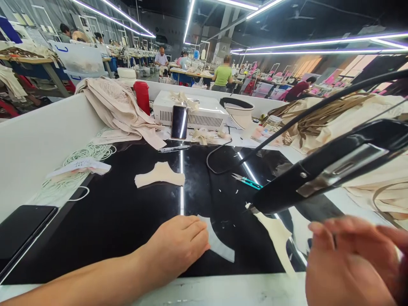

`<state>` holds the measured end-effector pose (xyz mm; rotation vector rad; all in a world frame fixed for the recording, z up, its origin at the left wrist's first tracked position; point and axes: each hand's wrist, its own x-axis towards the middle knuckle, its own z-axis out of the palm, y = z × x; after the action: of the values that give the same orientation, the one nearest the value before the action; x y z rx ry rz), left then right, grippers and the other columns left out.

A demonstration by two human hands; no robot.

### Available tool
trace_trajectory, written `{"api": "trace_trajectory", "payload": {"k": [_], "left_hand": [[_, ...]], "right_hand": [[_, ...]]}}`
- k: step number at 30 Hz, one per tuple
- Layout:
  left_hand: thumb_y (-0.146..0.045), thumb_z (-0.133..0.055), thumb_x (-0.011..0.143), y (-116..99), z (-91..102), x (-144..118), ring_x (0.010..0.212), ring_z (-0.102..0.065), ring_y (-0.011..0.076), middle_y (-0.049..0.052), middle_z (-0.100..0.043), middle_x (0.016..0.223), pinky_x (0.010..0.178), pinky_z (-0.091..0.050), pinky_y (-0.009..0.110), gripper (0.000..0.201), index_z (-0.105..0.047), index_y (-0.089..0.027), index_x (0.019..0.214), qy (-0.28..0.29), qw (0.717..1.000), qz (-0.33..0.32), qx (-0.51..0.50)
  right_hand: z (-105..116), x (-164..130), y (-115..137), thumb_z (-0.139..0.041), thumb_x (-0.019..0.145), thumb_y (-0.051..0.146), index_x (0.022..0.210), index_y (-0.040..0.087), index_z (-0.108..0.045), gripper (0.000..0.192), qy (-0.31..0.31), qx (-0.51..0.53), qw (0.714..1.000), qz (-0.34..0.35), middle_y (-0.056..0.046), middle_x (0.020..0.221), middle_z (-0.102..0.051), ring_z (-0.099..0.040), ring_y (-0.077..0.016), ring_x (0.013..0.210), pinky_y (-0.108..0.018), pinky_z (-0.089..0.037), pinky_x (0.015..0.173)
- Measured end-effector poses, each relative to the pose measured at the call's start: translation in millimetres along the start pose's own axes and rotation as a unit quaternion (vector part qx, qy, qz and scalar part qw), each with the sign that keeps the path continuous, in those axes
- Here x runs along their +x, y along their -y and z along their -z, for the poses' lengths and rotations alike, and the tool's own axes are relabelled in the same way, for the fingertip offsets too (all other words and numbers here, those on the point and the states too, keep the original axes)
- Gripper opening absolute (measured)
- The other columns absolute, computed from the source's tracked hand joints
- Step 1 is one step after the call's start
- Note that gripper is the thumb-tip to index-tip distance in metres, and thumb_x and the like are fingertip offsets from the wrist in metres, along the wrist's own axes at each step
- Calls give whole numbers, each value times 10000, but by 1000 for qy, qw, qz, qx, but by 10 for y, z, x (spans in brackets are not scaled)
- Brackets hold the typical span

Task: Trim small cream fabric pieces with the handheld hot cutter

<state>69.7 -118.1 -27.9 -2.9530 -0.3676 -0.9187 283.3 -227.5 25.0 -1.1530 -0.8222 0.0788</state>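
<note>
Low in the frame, the left hand [178, 248] presses flat on a curved fabric piece [219, 242], gripping nothing; the right hand [353, 263] is blurred at lower right, its grip unclear.

left hand [178, 248] flat, palm down on black worktop [127, 221], fingertips pressing a pale curved fabric piece [219, 244]. right hand [353, 261] raised at near right, blurred, grip unclear. black iron-like tool [325, 170] hangs just above it, tip touching a cream fabric strip [277, 238]. teal scissors [247, 181] behind; another cream piece [159, 175] mid-table; phone [179, 122] propped against white box [191, 111].
</note>
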Motion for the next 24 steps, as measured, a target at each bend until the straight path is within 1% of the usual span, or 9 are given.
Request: {"api": "trace_trajectory", "payload": {"k": [1, 3, 5, 6, 8, 9, 11, 17, 24], "left_hand": [[-209, -469, 1057, -2, -1, 3, 964, -710, 176, 50, -728, 977, 818, -617, 310, 179, -621, -126, 1013, -3, 1000, -4, 4], [-204, -480, 1052, -6, -1, 6, 963, -704, 176, 46, -722, 959, 809, -611, 303, 172, -620, -122, 992, -6, 1000, -8, 12], [-209, -479, 1053, -10, 1, 7, 970, -697, 176, 45, -718, 954, 813, -605, 300, 179, -620, -120, 986, -4, 1000, -8, 21], [-211, -476, 1054, -12, 3, 7, 972, -694, 175, 46, -716, 956, 815, -602, 300, 184, -619, -121, 983, -2, 1000, -8, 26], [-201, -477, 1051, -15, 7, 10, 970, -690, 174, 49, -714, 960, 810, -598, 302, 182, -619, -125, 967, 4, 999, -11, 37], [-192, -478, 1048, -16, 8, 13, 966, -690, 175, 51, -714, 960, 802, -597, 304, 180, -620, -128, 956, 5, 999, -13, 41], [-177, -480, 1041, -18, 6, 21, 961, -690, 177, 55, -715, 959, 784, -594, 306, 182, -621, -134, 934, 6, 999, -16, 44], [-205, -455, 1059, -31, -39, 22, 956, -689, 167, 58, -713, 959, 764, -565, 282, 208, -617, -156, 938, 9, 998, -13, 57], [-222, -489, 1052, -38, -62, 11, 961, -688, 173, 67, -713, 975, 784, -556, 290, 171, -613, -146, 961, 12, 999, -7, 50]], "right_hand": [[-54, 147, -6, -826, 750, 341, 1250, 419, -601, 554, 3, 10, 1000, -2, 35, 1198, -612, -564, -213, 1232, -448, -403, 1141], [-178, 389, -45, -938, 593, 397, 1338, 457, -528, 853, 62, 25, 997, -35, 37, 1323, -592, -515, -231, 1329, -476, -392, 1152], [-300, 529, -87, -931, 555, 559, 1345, 413, -537, 894, 123, 52, 988, -74, -26, 1326, -629, -579, -289, 1274, -535, -478, 1054], [-357, 562, -98, -903, 582, 603, 1325, 380, -562, 848, 139, 67, 984, -84, -54, 1263, -670, -638, -305, 1183, -545, -525, 977], [-461, 568, -91, -861, 670, 565, 1259, 321, -620, 682, 149, 95, 981, -79, -60, 1059, -733, -711, -281, 930, -502, -587, 807], [-510, 551, -76, -852, 706, 499, 1237, 306, -633, 606, 149, 104, 981, -68, -42, 964, -736, -706, -252, 823, -466, -594, 746], [-608, 499, -39, -837, 745, 395, 1225, 297, -631, 532, 153, 113, 980, -51, -8, 863, -711, -666, -206, 713, -406, -587, 672], [-896, 303, -20, -781, 821, 341, 1161, 287, -593, 392, 188, 175, 966, -18, 18, 816, -634, -603, -174, 659, -329, -567, 511], [-1032, 177, -140, -746, 854, 330, 1166, 273, -565, 366, 190, 197, 962, -1, 23, 821, -629, -608, -153, 619, -318, -553, 515]]}}
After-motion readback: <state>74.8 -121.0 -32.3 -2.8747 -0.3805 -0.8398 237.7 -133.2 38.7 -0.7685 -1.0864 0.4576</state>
